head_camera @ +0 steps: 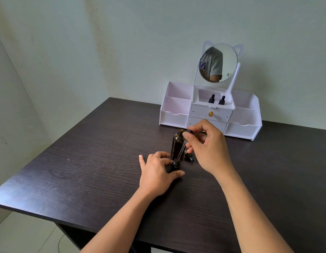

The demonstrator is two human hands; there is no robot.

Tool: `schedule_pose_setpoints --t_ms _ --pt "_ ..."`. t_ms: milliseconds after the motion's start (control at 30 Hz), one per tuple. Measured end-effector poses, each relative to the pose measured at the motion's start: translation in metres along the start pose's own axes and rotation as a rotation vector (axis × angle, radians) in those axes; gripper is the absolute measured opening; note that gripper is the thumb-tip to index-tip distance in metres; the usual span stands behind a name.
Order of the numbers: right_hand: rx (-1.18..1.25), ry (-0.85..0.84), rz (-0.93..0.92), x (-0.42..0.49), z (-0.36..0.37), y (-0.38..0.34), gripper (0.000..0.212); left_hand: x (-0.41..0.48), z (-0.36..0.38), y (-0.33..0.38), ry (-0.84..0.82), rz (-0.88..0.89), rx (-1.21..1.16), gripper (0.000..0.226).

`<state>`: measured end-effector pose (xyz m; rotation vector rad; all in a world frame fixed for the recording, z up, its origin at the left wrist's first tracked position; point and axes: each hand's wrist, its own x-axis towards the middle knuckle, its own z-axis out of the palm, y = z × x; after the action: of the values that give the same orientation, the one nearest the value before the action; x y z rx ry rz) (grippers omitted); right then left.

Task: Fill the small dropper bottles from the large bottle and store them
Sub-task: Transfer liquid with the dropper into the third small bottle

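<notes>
A large amber bottle [177, 143] stands uncapped on the dark table. Just in front of it a small dark bottle [176, 164] stands open, and my left hand [158, 172] grips it between thumb and fingers. My right hand [207, 148] pinches the black bulb of a glass dropper [182, 148], whose tip points down into the small bottle's mouth. A small black dropper cap [188, 158] lies on the table beside the large bottle. Two capped dropper bottles [216, 99] stand in the middle compartment of the white organizer [176, 114].
The white organizer has side compartments, two drawers with a gold knob [211, 114] and a round mirror [218, 63] on top, standing against the wall. The table [85, 161] ends at its left and front edges.
</notes>
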<state>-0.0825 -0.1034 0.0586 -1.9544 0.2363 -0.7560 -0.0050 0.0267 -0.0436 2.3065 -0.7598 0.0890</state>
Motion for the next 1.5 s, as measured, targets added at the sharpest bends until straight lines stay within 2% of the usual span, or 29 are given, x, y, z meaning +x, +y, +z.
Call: schedule_pose_setpoints --t_ms 633,733,900,1133,1500 --pt "-0.061 -0.034 -0.018 0.0 0.0 0.002 0.01 0.001 0.0 0.0 -0.003 0.003 0.019 0.058" --pt "-0.024 -0.051 -0.023 0.0 0.0 0.002 0.016 0.001 0.0 0.0 -0.001 0.003 0.015 0.059" --pt "0.11 0.061 -0.08 0.009 -0.004 -0.01 0.013 0.001 0.0 0.001 0.006 -0.004 -0.01 0.059" --pt "0.154 0.236 -0.24 0.03 -0.015 -0.024 0.008 0.001 0.0 0.0 -0.007 -0.012 -0.019 0.054" --pt "0.05 0.172 -0.231 0.044 -0.006 -0.015 0.01 0.001 -0.002 0.001 -0.017 -0.014 0.001 0.056"
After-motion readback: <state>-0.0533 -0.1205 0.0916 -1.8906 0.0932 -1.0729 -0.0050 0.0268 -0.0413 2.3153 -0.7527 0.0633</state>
